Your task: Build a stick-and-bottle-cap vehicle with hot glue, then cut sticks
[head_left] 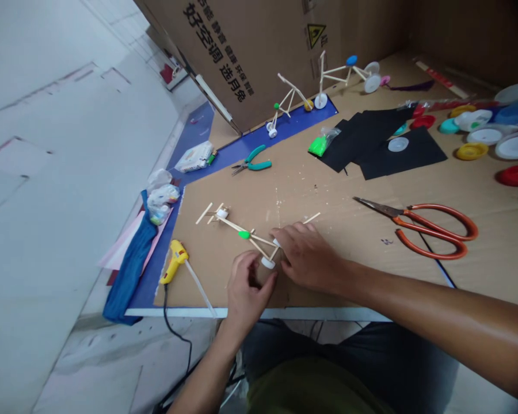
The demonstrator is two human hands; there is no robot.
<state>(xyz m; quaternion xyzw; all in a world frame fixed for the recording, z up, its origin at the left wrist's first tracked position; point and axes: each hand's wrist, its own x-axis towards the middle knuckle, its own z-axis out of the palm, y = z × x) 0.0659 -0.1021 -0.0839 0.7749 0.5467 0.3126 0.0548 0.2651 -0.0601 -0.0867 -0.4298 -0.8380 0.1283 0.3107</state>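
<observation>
The left hand [246, 284] curls its fingers in around a small white plastic cap wheel [267, 263], while the right hand [308, 256] lies just beside it, its fingers bunched over thin wooden sticks; whether the right hand grips them or only presses on them, I cannot tell. The sticks belong to a slender wooden-stick bicycle model [235, 226], lying flat on a smooth tan cardboard sheet [328, 190], its joints blobbed with bright green clay.

Near the hands, a yellow plastic glue gun [175, 261] trails a black cord beside a long translucent glue stick. Farther off lie teal-handled steel pliers [252, 158] and large scissors with glossy orange loop handles [435, 230]. Two upright stick bicycles with round white wheels [289, 100] [349, 75] stand against a corrugated carton wall. Matte black sheets [397, 149] overlap beside a clear bag of green clay [318, 145], and round plastic caps, including a ridged yellow one [472, 150], lie scattered at the right.
</observation>
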